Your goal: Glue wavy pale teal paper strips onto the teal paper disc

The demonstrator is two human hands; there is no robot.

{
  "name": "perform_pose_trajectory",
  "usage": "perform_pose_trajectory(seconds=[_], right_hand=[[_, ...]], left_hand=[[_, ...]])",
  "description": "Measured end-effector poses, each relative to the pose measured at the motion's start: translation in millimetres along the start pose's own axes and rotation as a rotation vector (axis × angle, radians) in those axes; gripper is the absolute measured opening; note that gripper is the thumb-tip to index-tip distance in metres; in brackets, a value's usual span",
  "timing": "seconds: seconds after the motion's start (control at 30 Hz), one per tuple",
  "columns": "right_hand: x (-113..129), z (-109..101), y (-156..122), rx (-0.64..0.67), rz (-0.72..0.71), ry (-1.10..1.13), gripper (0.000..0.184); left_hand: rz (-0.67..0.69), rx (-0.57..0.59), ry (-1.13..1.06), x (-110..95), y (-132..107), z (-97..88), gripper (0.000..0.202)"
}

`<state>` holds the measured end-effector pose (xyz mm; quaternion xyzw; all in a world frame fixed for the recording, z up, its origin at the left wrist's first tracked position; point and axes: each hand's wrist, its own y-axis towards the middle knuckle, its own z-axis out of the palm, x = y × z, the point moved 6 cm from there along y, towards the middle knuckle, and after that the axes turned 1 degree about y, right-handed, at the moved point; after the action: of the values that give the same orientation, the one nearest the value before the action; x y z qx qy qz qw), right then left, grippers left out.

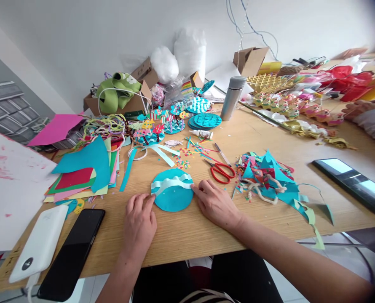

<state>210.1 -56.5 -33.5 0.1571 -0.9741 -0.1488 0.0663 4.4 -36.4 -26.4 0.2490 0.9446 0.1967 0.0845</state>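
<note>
A round blue paper disc [174, 203] lies on the table before me. Across its upper half runs a wavy light-blue paper strip [176, 181], raised in bumps, with a second pale strip below it. My left hand [140, 219] is at the disc's left edge, index fingertip on the strip's end, other fingers curled. At the right edge, my right hand [217, 204] presses the strip's other end with its index finger, the rest bent. Both thumbs are partly hidden. Beyond the disc lie loose light-blue strips [162, 155] and red-handled scissors [221, 172].
Coloured paper sheets [83, 168], a black phone [73, 254] and a white power bank [40, 242] lie left. Paper scraps [266, 179] and another phone [352, 185] lie right. A steel bottle [232, 99] stands behind finished-looking fish decorations [152, 128]. Another person's hand [360, 110] is far right.
</note>
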Motion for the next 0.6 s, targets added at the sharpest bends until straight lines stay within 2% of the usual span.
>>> perform_pose_trajectory(seconds=[0.3,0.6], right_hand=[[-0.1,-0.3,-0.4,-0.021,-0.001,0.021,0.035],[0.6,-2.1,1.2,0.000,-0.003,0.014,0.029]], left_hand=[[-0.004,-0.001,0.005,0.2,-0.4,0.4,0.042],[-0.006,-0.005,-0.015,0.6,-0.7,1.2,0.042]])
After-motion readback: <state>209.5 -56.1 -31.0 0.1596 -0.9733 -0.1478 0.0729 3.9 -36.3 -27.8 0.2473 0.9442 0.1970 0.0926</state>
